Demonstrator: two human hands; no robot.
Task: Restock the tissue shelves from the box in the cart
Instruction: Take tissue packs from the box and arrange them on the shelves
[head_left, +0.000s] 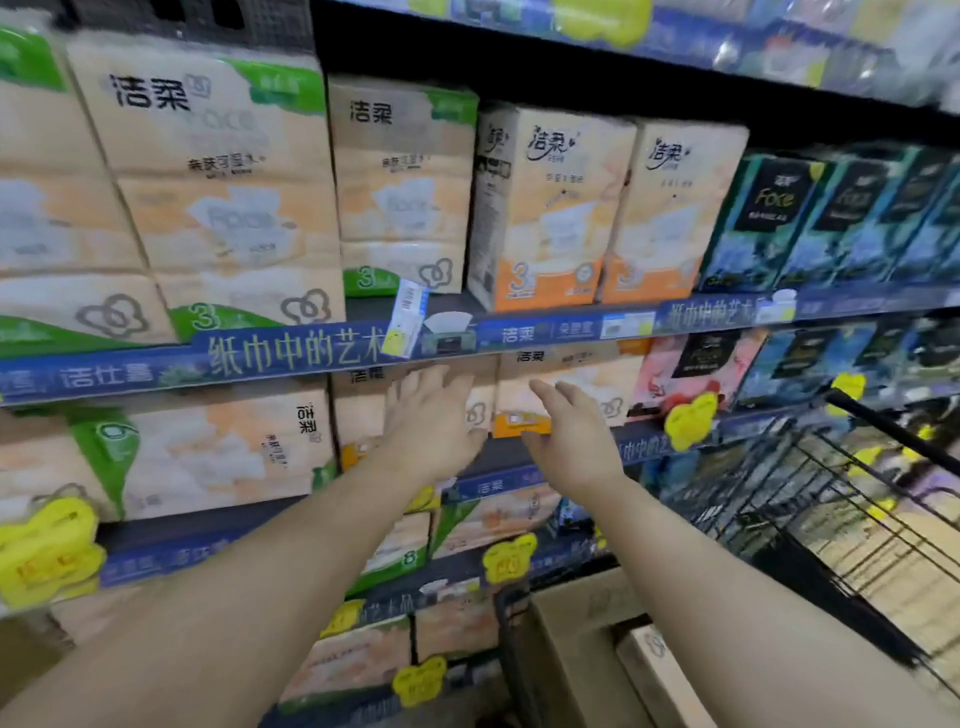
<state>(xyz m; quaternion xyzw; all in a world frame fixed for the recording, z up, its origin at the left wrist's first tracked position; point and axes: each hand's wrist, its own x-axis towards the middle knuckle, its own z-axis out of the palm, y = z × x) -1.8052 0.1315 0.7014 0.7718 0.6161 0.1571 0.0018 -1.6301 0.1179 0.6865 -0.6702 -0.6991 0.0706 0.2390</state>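
Neither hand grips anything: left hand (434, 421) and right hand (569, 441) are spread, fingers straight, before the peach tissue packs (566, 379) at the middle shelf's front edge (675, 441). Cardboard box (576, 644) sits in the cart (810, 499), lower right.

Upper shelf (519, 332) – blue printed edge strip, above fingertips (441, 376) of left hand. On it: green-cornered peach tissue packs (218, 187) standing upright up-left of fingers, orange-cornered packs (550, 208) directly above, dark teal packs (779, 218) up-right. Second shelf (675, 441) at finger level – orange-cornered packs (571, 384) just beyond fingers, large green-cornered pack (208, 452) to left, pink pack (685, 369) to right. Lower shelves (498, 564) below fingers hold more peach packs, blurred.
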